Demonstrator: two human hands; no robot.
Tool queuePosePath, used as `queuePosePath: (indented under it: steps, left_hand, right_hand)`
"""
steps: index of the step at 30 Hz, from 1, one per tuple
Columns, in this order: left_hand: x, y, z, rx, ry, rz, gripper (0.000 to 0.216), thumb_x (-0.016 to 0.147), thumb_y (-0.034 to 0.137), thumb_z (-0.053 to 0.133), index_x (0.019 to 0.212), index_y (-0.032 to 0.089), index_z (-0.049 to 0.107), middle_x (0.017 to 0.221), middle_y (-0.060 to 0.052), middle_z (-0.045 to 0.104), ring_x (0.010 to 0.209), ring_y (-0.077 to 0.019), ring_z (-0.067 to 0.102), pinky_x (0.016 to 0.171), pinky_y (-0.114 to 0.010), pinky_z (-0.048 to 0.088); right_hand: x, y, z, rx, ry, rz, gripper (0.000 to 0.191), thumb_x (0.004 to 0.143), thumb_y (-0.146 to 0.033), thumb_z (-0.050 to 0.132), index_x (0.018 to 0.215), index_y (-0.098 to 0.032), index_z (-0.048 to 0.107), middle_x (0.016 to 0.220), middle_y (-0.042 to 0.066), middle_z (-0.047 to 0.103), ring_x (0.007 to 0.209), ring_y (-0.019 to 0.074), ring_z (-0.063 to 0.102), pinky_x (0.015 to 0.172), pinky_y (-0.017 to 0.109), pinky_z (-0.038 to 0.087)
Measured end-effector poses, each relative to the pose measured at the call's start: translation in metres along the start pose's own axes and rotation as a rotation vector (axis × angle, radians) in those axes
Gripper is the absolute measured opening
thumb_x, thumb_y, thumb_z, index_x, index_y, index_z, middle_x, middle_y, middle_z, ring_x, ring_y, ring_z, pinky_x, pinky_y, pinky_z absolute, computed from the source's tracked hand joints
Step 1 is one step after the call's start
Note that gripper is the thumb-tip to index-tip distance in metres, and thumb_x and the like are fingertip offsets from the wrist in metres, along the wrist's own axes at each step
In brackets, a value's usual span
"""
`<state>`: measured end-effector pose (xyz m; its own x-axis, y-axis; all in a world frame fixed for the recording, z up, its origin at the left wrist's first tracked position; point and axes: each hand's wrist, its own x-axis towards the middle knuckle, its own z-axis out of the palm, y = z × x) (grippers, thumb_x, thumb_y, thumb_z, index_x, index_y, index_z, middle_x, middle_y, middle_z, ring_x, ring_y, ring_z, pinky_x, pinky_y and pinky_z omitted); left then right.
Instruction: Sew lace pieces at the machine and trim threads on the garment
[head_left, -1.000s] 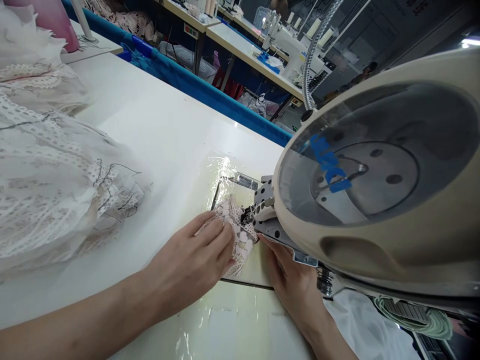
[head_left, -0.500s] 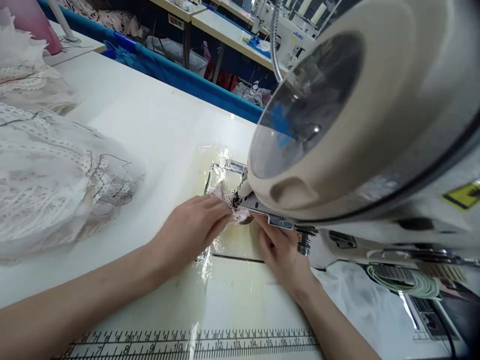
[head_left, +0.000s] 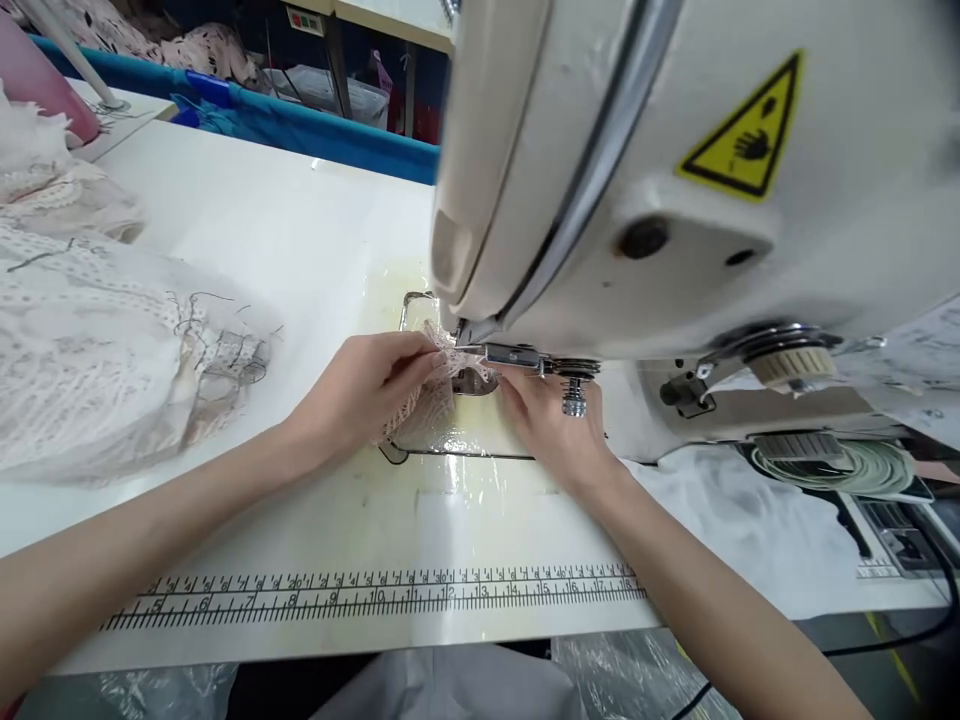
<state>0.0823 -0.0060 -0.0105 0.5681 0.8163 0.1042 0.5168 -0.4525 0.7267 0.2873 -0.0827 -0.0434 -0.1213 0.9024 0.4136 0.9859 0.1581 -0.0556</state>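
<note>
A sewing machine (head_left: 600,180) fills the upper right, its head leaning over the work. Under the needle area lies a small piece of pale pink lace (head_left: 427,405). My left hand (head_left: 367,385) pinches the lace between thumb and fingers, just left of the presser foot. My right hand (head_left: 559,425) reaches in from the other side, below the thread tension knob (head_left: 574,398). Its fingertips are at the lace's right end, partly hidden by the machine, so whether they grip it does not show.
A pile of white lace fabric (head_left: 97,350) with loose dark threads covers the table's left. A printed ruler strip (head_left: 390,592) runs along the front edge. White cloth (head_left: 750,520) and a coil of pale green cord (head_left: 844,468) lie at right. Behind is a blue fabric trough (head_left: 322,135).
The view has shifted, bringing the machine's front and warning sticker into sight. My left hand has changed its hold, and more of the lace now hangs below its fingers.
</note>
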Motion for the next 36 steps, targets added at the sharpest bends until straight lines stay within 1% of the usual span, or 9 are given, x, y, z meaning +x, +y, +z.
queuePosePath:
  steps: [5, 8, 12, 15, 21, 25, 28, 31, 36]
  left_hand:
    - [0.005, 0.001, -0.002, 0.016, -0.013, 0.021, 0.035, 0.094, 0.032, 0.049, 0.062, 0.018, 0.048, 0.053, 0.005, 0.045, 0.049, -0.009, 0.038, 0.047, -0.022, 0.027]
    - [0.008, 0.004, -0.004, 0.025, -0.013, 0.008, 0.032, 0.092, 0.03, 0.051, 0.062, 0.018, 0.052, 0.052, 0.005, 0.047, 0.048, -0.0091, 0.038, 0.046, -0.023, 0.025]
    - [0.009, 0.01, -0.004, 0.046, 0.003, -0.002, 0.03, 0.092, 0.03, 0.052, 0.066, 0.017, 0.06, 0.057, 0.003, 0.057, 0.051, -0.0103, 0.045, 0.048, -0.023, 0.029]
    - [0.008, 0.012, -0.004, 0.081, 0.028, 0.026, 0.026, 0.092, 0.028, 0.052, 0.072, 0.017, 0.064, 0.065, 0.001, 0.063, 0.055, -0.0107, 0.05, 0.051, -0.023, 0.033]
    - [-0.005, 0.007, 0.005, 0.287, 0.009, 0.222, 0.023, 0.096, 0.024, 0.047, 0.095, 0.016, 0.068, 0.086, -0.004, 0.069, 0.075, -0.0162, 0.061, 0.063, -0.026, 0.045]
    - [-0.022, 0.002, 0.018, 0.53, 0.041, 0.46, 0.026, 0.098, 0.02, 0.045, 0.112, 0.014, 0.066, 0.11, -0.009, 0.07, 0.099, -0.0231, 0.065, 0.084, -0.037, 0.053]
    - [-0.03, -0.003, 0.021, 0.685, 0.081, 0.603, 0.029, 0.095, 0.01, 0.045, 0.117, 0.01, 0.064, 0.118, -0.01, 0.069, 0.109, -0.0245, 0.065, 0.095, -0.04, 0.053]
    - [-0.029, -0.006, 0.016, 0.767, 0.112, 0.599, 0.028, 0.093, 0.006, 0.045, 0.111, 0.009, 0.067, 0.115, -0.01, 0.071, 0.111, -0.0247, 0.065, 0.103, -0.043, 0.049]
    - [-0.027, -0.003, 0.018, 0.761, 0.184, 0.582, 0.027, 0.095, 0.011, 0.046, 0.112, 0.008, 0.067, 0.116, -0.01, 0.071, 0.11, -0.0254, 0.066, 0.101, -0.044, 0.051]
  right_hand:
    - [-0.001, -0.005, -0.008, -0.12, -0.012, -0.192, 0.046, 0.089, 0.0, 0.043, 0.119, -0.029, 0.062, 0.105, 0.004, 0.07, 0.087, 0.0188, 0.063, 0.076, 0.034, 0.047]
    - [-0.001, -0.005, -0.005, -0.129, 0.01, -0.222, 0.048, 0.088, 0.001, 0.044, 0.12, -0.029, 0.062, 0.107, 0.004, 0.07, 0.087, 0.0181, 0.062, 0.075, 0.034, 0.047]
    - [0.004, -0.002, 0.002, -0.038, 0.031, -0.065, 0.027, 0.097, -0.015, 0.046, 0.1, -0.025, 0.071, 0.088, 0.002, 0.072, 0.074, 0.0144, 0.061, 0.068, 0.03, 0.044]
    - [0.007, 0.001, 0.003, 0.097, 0.049, 0.037, 0.027, 0.099, -0.033, 0.049, 0.093, -0.024, 0.073, 0.079, 0.001, 0.073, 0.068, 0.0142, 0.062, 0.063, 0.028, 0.043]
    - [0.006, 0.003, -0.001, 0.258, 0.063, 0.05, 0.018, 0.09, -0.032, 0.059, 0.088, -0.02, 0.073, 0.086, 0.003, 0.075, 0.077, 0.0205, 0.066, 0.067, 0.03, 0.047]
    - [0.001, 0.006, -0.005, 0.155, -0.012, -0.09, 0.033, 0.091, -0.016, 0.048, 0.117, -0.019, 0.069, 0.088, 0.006, 0.075, 0.072, 0.0206, 0.065, 0.069, 0.034, 0.049]
    - [-0.004, 0.007, -0.007, 0.071, 0.033, -0.221, 0.042, 0.086, -0.006, 0.046, 0.115, -0.023, 0.071, 0.105, 0.005, 0.075, 0.074, 0.0191, 0.066, 0.074, 0.036, 0.049]
    - [-0.008, 0.003, -0.009, 0.063, 0.008, -0.279, 0.039, 0.085, -0.003, 0.048, 0.108, -0.023, 0.073, 0.123, 0.003, 0.069, 0.089, 0.0206, 0.067, 0.076, 0.036, 0.049]
    - [-0.009, -0.009, -0.014, 0.126, -0.071, -0.306, 0.035, 0.089, -0.004, 0.047, 0.111, -0.019, 0.071, 0.127, 0.005, 0.067, 0.11, 0.0231, 0.061, 0.074, 0.034, 0.052]
